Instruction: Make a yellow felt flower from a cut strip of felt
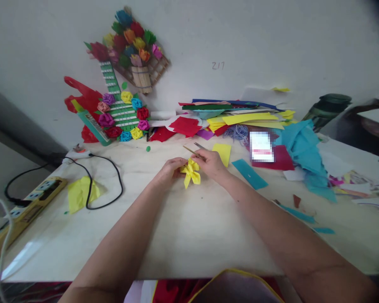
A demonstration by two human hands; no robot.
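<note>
Red cloth (pixel 170 291) lies nearest us; at left tilts a green bottle (pixel 93 126), contents unclear; the stick vase (pixel 142 79) holds paper flowers (pixel 129 37); our left hand (pixel 172 168) has its fingers closed on the yellow flower's (pixel 191 172) left side, the flower between our hands, above the table (pixel 189 235); our right hand (pixel 213 163) grips a thin stick (pixel 190 150); far right, we cannot tell what the dark bottle (pixel 328 110) holds.
</note>
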